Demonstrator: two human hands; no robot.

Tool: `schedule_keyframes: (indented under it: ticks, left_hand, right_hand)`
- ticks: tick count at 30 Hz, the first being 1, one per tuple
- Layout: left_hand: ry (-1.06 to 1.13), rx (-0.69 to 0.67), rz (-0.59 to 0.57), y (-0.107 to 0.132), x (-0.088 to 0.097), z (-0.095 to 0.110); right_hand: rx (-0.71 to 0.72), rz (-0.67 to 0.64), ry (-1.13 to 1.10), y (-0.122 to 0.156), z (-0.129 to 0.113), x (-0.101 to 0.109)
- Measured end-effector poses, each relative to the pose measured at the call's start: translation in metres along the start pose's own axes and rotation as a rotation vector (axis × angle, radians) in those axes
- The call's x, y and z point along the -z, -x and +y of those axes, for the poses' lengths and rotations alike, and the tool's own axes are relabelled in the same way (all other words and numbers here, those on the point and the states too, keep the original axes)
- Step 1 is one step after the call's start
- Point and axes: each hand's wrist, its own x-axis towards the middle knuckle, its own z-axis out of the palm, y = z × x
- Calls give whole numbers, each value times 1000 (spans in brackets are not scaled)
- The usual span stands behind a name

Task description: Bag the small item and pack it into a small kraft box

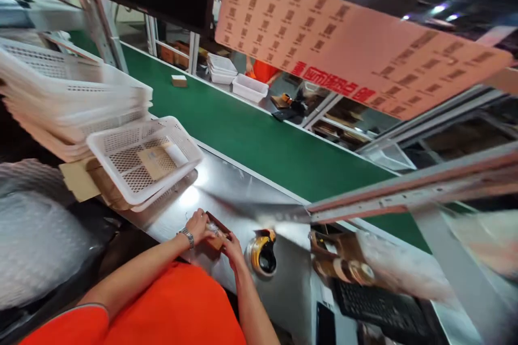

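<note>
Both of my hands hold a small brown cardboard box (217, 227) on the steel worktable (238, 194), close to its near edge. My left hand (198, 225), with a metal watch at the wrist, grips the box's left side. My right hand (233, 248) grips its right side from below. What lies inside the box is hidden by my fingers. A yellow and black tape dispenser (263, 252) sits just right of my right hand.
A white mesh basket (143, 159) with a card and a white roll sits at the table's left, beside a stack of baskets (68, 97). A green conveyor belt (251, 135) carries a small box (178, 80). A keyboard (376, 307) lies at right. Another person in orange (263, 71) stands beyond the belt.
</note>
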Motion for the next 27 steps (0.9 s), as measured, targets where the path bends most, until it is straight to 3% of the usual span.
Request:
schedule_keyframes:
  ticks: [6, 14, 20, 22, 27]
  left_hand:
    - [205, 41, 141, -1, -17, -20]
    - [381, 15, 90, -4, -18, -29]
    - [360, 16, 65, -8, -19, -30]
    - [335, 16, 66, -8, -19, -28]
    - [284, -19, 26, -15, -19, -23]
  right_hand:
    - [-181, -75, -229, 4, 4, 6]
    - [-68, 39, -130, 3, 23, -2]
    - [-15, 103, 13, -1, 28, 0]
    - [44, 202, 105, 4, 27, 16]
    - [236, 648, 501, 17, 27, 75]
